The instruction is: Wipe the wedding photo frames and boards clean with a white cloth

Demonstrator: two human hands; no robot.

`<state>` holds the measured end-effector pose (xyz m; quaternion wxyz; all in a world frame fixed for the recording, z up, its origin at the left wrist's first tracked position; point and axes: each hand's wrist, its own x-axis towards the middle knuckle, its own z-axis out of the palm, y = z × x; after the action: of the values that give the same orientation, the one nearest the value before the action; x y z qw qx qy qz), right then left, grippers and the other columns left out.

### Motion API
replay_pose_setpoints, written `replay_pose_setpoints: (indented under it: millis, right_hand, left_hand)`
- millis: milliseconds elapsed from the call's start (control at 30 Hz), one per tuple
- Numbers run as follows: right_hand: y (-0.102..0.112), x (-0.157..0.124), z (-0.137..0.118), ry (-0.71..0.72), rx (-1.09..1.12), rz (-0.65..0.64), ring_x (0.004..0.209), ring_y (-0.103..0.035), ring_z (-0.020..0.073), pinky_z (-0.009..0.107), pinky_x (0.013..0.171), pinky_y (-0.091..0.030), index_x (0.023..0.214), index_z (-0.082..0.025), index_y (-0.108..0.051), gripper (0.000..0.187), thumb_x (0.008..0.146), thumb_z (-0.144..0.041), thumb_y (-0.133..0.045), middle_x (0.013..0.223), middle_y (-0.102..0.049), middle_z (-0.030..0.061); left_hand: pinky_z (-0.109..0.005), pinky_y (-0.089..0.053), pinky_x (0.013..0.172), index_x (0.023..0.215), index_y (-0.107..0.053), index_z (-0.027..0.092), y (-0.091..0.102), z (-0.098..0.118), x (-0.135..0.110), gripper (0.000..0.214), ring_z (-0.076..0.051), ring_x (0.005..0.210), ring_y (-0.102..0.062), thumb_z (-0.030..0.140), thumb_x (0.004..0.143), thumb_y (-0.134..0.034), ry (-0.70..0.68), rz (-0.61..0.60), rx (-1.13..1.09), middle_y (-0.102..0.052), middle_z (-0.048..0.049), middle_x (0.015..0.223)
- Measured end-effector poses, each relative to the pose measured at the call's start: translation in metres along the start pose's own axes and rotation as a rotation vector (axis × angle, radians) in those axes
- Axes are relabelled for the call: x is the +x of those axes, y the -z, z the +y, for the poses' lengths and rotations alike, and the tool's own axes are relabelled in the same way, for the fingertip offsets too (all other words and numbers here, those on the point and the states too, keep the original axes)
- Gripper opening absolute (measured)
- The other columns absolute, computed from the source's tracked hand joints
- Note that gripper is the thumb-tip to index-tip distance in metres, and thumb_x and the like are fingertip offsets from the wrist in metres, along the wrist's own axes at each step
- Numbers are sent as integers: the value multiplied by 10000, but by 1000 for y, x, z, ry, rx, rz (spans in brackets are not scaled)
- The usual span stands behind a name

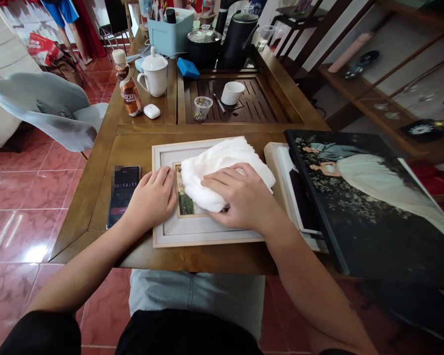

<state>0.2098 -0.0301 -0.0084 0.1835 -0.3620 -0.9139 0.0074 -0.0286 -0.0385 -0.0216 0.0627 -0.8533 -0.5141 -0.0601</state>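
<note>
A picture frame (203,230) with a pale, wide border lies flat on the wooden table, directly in front of me. Over its middle and right side is a bunched, fluffy white cloth (222,153), which hides most of the small picture (186,203) inside. My right hand (240,192) presses on the cloth, its fingers curled round the near part. At the frame's left edge rests my left hand (153,195), fingers bent together over the border, steadying it. A phone (124,197) showing a timer lies just left of that hand.
Right of the frame, a large photo panel (377,197) lies over other framed pieces. Further back stand a bottle (128,88), a lidded white mug (155,74), a white earbud case (151,111), a plastic cup (202,108) and a white cup (232,92) on a slatted tea tray (259,106).
</note>
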Motion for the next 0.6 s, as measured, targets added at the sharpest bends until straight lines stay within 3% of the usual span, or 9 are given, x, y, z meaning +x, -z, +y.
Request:
replay_pose_setpoints:
  millis: [133,333,500,600]
  right_hand:
    - [0,0,-1,140,141,-5,1031,-666,282,429,980,-361,1133,-176,-692,376,786,-314,-651,1157,-765,84]
    - [2,0,-1,-19,-6,14,1010,-668,292,452,942,-355,1131,-162,-691,350,820,-300,-612,1092,-767,94]
    - [3,0,-2,108,91,-10,986,-662,281,434,948,-359,1073,-179,-698,334,777,-316,-630,1062,-767,79]
    - [2,0,-1,78,48,16,956,-665,274,427,929,-359,1062,-182,-697,320,785,-326,-626,1030,-766,71]
  left_hand:
    - [-435,-464,1114,1394,-558,50,1,0,0,461,-313,1302,-602,255,1023,-379,-12,-16,8,-591,-208,1441]
    - [-438,-465,1107,1441,-519,23,1,0,0,495,-317,1299,-599,247,1030,-361,-12,-11,38,-590,-206,1446]
    - [-436,-469,1106,1414,-542,36,0,0,0,472,-313,1299,-603,256,1032,-373,-10,-8,16,-591,-213,1443]
    - [-437,-470,1104,1418,-540,27,0,0,0,477,-314,1293,-605,255,1033,-376,-11,-7,18,-591,-211,1444]
